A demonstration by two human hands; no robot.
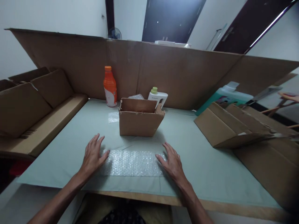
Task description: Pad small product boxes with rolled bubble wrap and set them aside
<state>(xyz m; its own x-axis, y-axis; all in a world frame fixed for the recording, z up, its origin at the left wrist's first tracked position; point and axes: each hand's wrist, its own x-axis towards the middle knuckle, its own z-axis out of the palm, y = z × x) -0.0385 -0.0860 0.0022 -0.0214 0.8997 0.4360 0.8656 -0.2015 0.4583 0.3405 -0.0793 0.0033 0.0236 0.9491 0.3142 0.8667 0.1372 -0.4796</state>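
A clear sheet of bubble wrap (134, 163) lies flat near the front of the covered table. Over its left end is my left hand (93, 154), fingers apart and nothing held. My right hand (172, 161) is at the other end, also with spread fingers and no object in it. Whether either hand touches the sheet I cannot tell. Just beyond the sheet stands a small cardboard box (139, 123) with its top open. Behind it are a white bottle with a green cap (157, 96) and an orange bottle (109, 87).
A smaller bubble wrap piece (113, 117) lies left of the box. Cardboard boxes (23, 102) line the left side. At right, a green liquid bottle (224, 95) leans behind more cardboard (217, 124). A tall cardboard panel (182, 74) walls the back of the pale-green tablecloth (187, 133).
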